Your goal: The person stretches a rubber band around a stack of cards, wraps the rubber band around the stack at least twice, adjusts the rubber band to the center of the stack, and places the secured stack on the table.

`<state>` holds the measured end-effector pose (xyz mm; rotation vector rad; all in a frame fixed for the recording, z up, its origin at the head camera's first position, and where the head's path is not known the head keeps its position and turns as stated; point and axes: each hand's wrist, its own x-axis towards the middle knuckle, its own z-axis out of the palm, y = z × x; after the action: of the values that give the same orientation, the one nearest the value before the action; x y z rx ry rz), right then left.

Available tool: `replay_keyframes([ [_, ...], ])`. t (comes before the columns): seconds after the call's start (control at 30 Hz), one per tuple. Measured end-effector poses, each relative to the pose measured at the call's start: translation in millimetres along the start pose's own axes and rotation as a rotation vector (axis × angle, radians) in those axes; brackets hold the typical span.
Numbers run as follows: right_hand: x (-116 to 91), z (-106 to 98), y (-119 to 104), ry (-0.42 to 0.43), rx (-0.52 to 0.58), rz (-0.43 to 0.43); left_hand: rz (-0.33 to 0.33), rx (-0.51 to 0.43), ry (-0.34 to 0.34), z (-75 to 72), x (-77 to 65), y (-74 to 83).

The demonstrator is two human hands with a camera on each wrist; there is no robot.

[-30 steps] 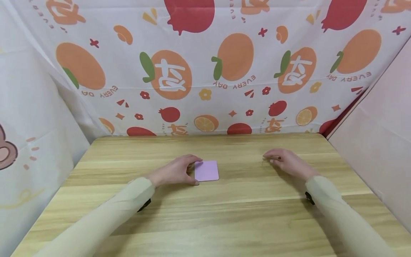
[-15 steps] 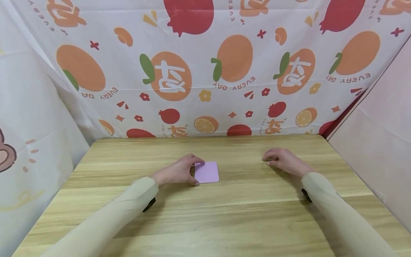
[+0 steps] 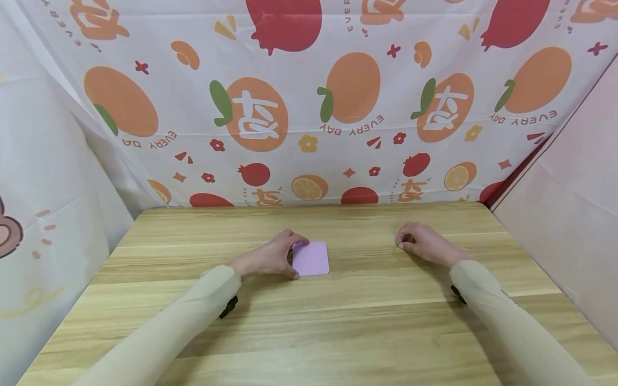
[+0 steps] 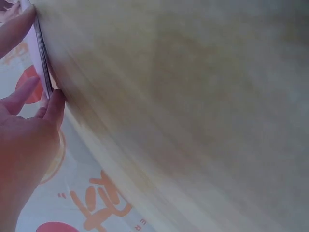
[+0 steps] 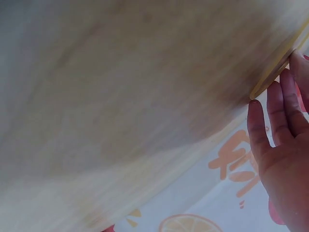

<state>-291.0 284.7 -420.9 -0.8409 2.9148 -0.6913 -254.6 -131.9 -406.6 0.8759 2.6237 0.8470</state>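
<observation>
A light purple square stack of thin cards (image 3: 311,258) lies on the wooden table, left of centre. My left hand (image 3: 270,257) grips it by its left side, thumb at the near corner and fingers at the far one. Dark layered edges of the stack (image 4: 42,53) show between thumb and fingers in the left wrist view. Farther right, my right hand (image 3: 425,244) pinches a thin yellow rubber band (image 5: 263,86) between thumb and fingers, low over the table. From the head that band is only a faint loop below the fingertips.
The wooden table (image 3: 309,327) ends at a white curtain (image 3: 309,118) with fruit prints at the back. Pale cloth walls (image 3: 574,214) close in both sides. Each wrist carries a small black device (image 3: 228,306) under the sleeve.
My right fingers have curled in closer, and the rubber band, which showed as a wider loop half a second ago, is now narrower. My left hand has shifted slightly rightward along the stack's edge.
</observation>
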Motion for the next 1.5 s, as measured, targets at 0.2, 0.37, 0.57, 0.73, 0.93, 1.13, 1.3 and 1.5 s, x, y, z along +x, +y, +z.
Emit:
replay_keyframes([
  [0.2,-1.2,-1.2,-3.3,0.002,0.013,-0.01,0.012,-0.022,0.025,0.9,0.1,1.2],
  [0.37,-2.4,-2.8,-4.3,-0.006,0.064,0.02,0.015,-0.044,0.042,3.0,1.0,0.5],
  [0.57,-4.7,-5.3,-5.6,-0.018,0.117,0.048,0.033,-0.082,0.038,3.8,1.8,0.1],
  [0.73,-7.1,-7.0,-5.1,-0.013,0.16,0.059,0.03,-0.109,0.05,3.6,1.7,-0.1],
  [0.93,-8.6,-10.0,-8.2,-0.031,0.262,0.079,0.041,-0.121,0.052,2.7,1.0,-1.4],
  [1.13,-8.6,-9.9,-14.8,-0.064,0.492,0.101,0.031,-0.126,0.054,2.5,-0.2,-1.9],
  [1.3,-10.0,-8.2,-20.9,-0.069,0.614,0.115,0.011,-0.141,0.07,2.6,-0.2,-1.9],
  [1.5,-12.8,-6.5,-29.9,-0.067,0.744,0.144,-0.03,-0.171,0.088,3.4,2.0,0.2],
])
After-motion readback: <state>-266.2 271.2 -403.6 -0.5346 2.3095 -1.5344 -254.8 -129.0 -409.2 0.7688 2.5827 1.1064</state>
